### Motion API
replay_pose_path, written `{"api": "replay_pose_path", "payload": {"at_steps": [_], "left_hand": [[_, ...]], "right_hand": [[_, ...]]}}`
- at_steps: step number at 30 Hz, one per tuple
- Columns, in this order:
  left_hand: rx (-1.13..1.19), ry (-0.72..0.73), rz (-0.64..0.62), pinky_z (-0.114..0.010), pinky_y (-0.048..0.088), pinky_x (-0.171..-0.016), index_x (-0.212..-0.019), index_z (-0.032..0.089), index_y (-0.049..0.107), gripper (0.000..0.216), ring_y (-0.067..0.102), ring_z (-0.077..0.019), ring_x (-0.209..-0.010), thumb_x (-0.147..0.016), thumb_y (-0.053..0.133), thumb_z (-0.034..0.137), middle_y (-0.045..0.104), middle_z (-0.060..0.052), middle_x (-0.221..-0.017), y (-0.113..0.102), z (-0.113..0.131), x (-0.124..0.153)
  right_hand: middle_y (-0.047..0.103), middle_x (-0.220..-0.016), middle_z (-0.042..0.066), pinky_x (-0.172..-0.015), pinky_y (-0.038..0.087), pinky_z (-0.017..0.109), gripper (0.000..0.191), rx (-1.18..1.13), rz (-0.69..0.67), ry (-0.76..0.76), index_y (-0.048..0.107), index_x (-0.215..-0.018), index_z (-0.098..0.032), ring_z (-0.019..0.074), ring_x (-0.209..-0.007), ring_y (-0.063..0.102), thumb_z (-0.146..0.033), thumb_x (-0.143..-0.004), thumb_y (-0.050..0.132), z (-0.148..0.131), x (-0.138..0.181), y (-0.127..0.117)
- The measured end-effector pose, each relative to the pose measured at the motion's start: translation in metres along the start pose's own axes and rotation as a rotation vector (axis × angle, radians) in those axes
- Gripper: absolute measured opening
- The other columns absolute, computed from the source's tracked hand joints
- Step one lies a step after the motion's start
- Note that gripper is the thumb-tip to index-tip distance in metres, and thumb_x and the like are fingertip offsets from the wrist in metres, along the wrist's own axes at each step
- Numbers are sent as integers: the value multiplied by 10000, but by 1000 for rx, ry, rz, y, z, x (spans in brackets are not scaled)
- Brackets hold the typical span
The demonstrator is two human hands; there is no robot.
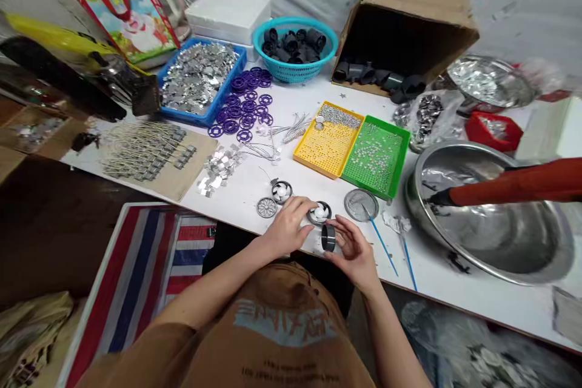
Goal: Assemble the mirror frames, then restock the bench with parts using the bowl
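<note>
- Right hand [354, 248]: fingers closed on a black ring [328, 237], stood on edge near the worktop's [445, 279] front; gripping its wall presumably leaves the opening clear.
- Left hand [291, 224]: fingers curved at a bladed white wheel [320, 213], perhaps to steady it; cannot tell whether they grip.
- Blue brush [384, 244]: tip in grey dish [354, 201], likely to keep it off the surface.
- Yellow tray [315, 168], green tray [400, 167]: side by side beyond, apparently for easy reach.

Right hand [354, 248] grips a short black plastic ring [328, 237] on edge. Left hand [287, 225], thumb and forefinger parted, is at the rim of a white-bladed fan unit [321, 213]. Yellow tray [313, 163] and green tray [394, 189], both holding small parts, abut beyond.
</note>
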State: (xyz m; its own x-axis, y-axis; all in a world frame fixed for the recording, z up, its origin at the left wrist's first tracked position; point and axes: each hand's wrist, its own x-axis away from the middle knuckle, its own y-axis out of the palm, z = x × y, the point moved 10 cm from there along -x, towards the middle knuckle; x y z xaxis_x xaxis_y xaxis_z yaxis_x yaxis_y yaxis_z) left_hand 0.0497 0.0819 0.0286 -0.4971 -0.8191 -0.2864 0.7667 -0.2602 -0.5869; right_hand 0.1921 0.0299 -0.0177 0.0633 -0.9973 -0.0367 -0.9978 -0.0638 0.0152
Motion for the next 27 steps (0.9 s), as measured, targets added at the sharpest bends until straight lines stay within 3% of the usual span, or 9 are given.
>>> {"api": "replay_pose_path", "payload": {"at_steps": [3,7,11,16,21,27], "left_hand": [[-18,28,-59,-508,375,-1079,-1344,195,407,603,424,-288,-1283,-786,615,103,472,-142,-1363,11,-7,-9],[-43,13,-122,-495,427,-1015,-1335,175,420,649,489,-305,-1204,-748,693,141,558,-142,-1266,28,-17,-20],[-50,-57,-77,-459,474,-920,-1190,156,534,527,554,-289,-1035,-715,748,237,604,-111,-1087,37,-25,-21],[72,-57,-44,-424,468,-959,-1243,158,499,628,532,-274,-1105,-667,746,198,537,-126,-1199,43,-30,-14],[93,-22,64,-420,476,-902,-1093,167,568,444,546,-262,-1003,-678,723,202,624,-91,-1044,34,-31,-13],[105,94,197,-411,473,-888,-1063,166,539,358,548,-262,-991,-784,638,368,584,-107,-1023,12,-5,-14]], "right_hand": [[606,-1250,80,-959,522,370,641,114,65,-16,554,-1254,-282,201,-1086,615,-228,-670,811,-4,-4,-11],[616,-1152,84,-859,561,386,548,422,170,-103,609,-1179,-244,187,-898,630,-338,-675,804,-29,-15,-21],[647,-1021,75,-762,565,365,502,752,172,-236,613,-1155,-217,181,-797,616,-402,-713,766,-59,-27,-6],[663,-988,84,-752,553,353,435,924,200,-368,614,-1125,-197,196,-818,629,-407,-760,721,-70,-27,12],[655,-962,84,-743,542,343,427,979,235,-390,609,-1104,-185,195,-817,622,-415,-761,719,-72,-24,16],[647,-998,77,-742,528,320,483,983,336,-419,597,-1135,-194,180,-837,610,-383,-724,765,-89,-15,15]]}}
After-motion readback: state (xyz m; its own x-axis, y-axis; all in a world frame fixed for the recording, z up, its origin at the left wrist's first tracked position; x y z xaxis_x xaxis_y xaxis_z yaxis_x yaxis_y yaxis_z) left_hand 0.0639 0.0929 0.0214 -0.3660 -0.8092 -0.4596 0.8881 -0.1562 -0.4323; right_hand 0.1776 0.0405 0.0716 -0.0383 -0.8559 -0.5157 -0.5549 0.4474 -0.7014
